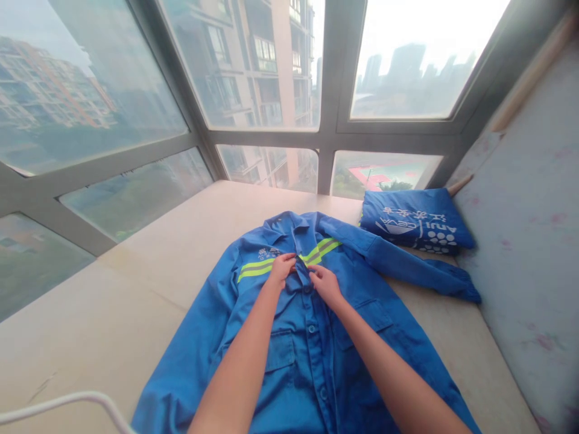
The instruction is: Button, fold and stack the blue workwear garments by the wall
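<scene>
A blue work jacket (280,313) with a yellow-green reflective stripe across the chest lies front up, its collar toward the windows. My left hand (283,269) pinches the front placket at chest height, just below the stripe. Close beside it, my right hand (324,282) grips the other side of the placket, with the fabric edge lifted between the two hands. Several buttons run down the front below my hands. Whether a button is between my fingers is hidden. One sleeve (420,271) stretches out to the right; the other hangs down along the left side.
A folded blue garment (411,220) with white printing lies at the back right, against the patterned wall (529,241). The pale surface (113,313) under the jacket meets window frames (266,137) at the back and left. A white cable (67,399) curves in at the lower left.
</scene>
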`<state>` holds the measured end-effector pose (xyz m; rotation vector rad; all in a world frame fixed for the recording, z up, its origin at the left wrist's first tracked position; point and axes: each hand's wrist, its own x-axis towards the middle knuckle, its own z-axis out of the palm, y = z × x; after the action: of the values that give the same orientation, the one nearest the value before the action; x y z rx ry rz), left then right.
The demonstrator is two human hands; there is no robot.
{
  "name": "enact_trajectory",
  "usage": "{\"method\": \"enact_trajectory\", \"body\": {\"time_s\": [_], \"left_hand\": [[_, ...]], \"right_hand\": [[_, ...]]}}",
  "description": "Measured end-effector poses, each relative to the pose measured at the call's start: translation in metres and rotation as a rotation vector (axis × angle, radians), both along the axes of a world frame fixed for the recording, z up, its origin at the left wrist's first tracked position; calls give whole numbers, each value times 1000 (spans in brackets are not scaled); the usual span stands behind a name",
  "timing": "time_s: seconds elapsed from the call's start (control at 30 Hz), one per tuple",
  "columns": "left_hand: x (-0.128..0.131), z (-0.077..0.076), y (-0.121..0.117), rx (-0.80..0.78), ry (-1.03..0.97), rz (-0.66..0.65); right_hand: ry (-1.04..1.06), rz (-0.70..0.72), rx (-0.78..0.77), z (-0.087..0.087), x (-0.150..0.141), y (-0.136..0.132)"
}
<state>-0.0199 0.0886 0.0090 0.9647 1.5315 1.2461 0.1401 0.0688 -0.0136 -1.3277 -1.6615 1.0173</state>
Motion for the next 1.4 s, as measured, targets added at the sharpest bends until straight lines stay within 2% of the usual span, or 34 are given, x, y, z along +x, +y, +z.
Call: {"method": "enact_trajectory", "body": {"time_s": [0.13,0.23,0.33,0.47,0.57,0.7,0.87,0.97,1.07,1.2,1.3,1.4], "left_hand": [[-2,15,7,-8,-8,-78],[-9,23,10,-5,85,-75],[-16,28,13,-30,293,-13],[-17,37,24,-73,668,98],[-16,42,37,-36,928,64],[-21,34,42,-55,1189,-123],[-26,9,26,-121,1358,-76],[-29,-1,28,-109,1412,-94],[-34,-8,46,-91,1435,-138],[-42,-10,87,-66,1441,-190],[-41,-4,125,-46,1438,-226],[-30,6,157,-41,1435,-223]], "right_hand": [[-12,10,182,11,12,-16],[-19,85,265,20,14,-31],[-108,167,297,23,15,-51],[-349,239,328,18,21,-75],[-446,288,350,15,25,-84],[-478,270,349,15,25,-88],[-490,237,349,18,24,-91],[-478,234,344,19,25,-98],[-431,203,336,18,26,-109],[-406,168,281,12,15,-117],[-477,169,258,9,-8,-104],[-538,136,257,11,-34,-70]]}}
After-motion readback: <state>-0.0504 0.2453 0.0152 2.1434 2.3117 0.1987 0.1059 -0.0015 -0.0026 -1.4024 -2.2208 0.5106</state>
